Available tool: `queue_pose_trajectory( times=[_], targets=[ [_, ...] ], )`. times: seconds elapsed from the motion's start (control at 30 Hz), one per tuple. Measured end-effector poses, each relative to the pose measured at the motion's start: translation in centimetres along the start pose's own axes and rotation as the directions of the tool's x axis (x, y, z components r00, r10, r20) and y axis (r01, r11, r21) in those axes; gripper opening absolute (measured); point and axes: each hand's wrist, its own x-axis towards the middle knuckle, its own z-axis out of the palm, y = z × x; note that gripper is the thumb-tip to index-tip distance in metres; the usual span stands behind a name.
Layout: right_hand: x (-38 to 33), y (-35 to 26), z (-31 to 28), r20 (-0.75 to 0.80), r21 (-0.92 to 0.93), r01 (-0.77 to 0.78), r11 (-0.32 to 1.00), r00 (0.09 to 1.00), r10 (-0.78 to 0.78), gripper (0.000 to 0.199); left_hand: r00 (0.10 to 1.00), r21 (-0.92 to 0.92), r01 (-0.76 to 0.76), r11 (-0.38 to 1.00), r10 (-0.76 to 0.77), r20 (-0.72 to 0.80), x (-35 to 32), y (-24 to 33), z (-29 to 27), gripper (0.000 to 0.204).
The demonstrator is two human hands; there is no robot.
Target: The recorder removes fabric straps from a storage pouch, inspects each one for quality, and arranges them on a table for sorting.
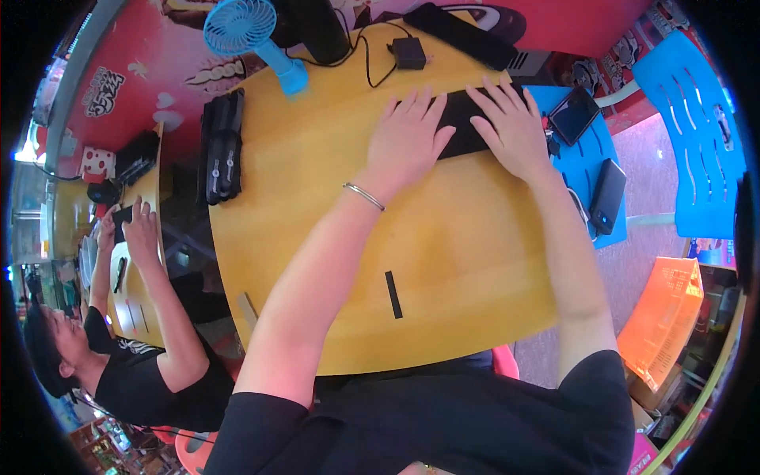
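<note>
Both hands lie flat on a pouch (463, 123) at the far side of the bench (332, 198), the left hand (408, 138) beside the right hand (511, 127). Farther off stand a fan (253, 36) to the left and a charger (409, 52) behind the pouch. A folded case (222, 146) lies at the left edge, a small strip (393, 294) on the near part. Right of the bench, a chair (590, 170) carries a phone (573, 115) and a power bank (608, 195).

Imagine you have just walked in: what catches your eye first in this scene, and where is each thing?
Both hands, the left hand and the right hand, lie flat on a black rectangular object at the far side of the yellow table. A blue desk fan stands at the table's far left edge. A short black strip lies alone nearer the person.
</note>
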Motion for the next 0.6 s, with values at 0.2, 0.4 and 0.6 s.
queue_pose_trajectory(
  times=[0.2, 0.4, 0.6],
  targets=[
    [-0.3, -0.1, 0.3, -0.039, 0.011, -0.014, 1.0, 0.999, 0.014, 0.045, 1.0, -0.001, 0.012, 1.0, -0.012, 0.004, 0.0, 0.1, -0.3, 0.053],
    [1.5, -0.6, -1.7, 0.183, -0.082, -0.035, 0.996, 0.982, 0.05, 0.048, 0.967, 0.154, -0.1, 0.983, 0.132, -0.22, -1.0, -0.8, -3.9, 0.055],
    [0.8, -3.9, -8.6, -0.316, 0.411, 0.082, 0.908, 0.947, 0.058, 0.025, 0.898, -0.261, 0.063, 0.963, -0.168, -0.406, -9.9, -4.1, -9.8, 0.038]
  ],
)
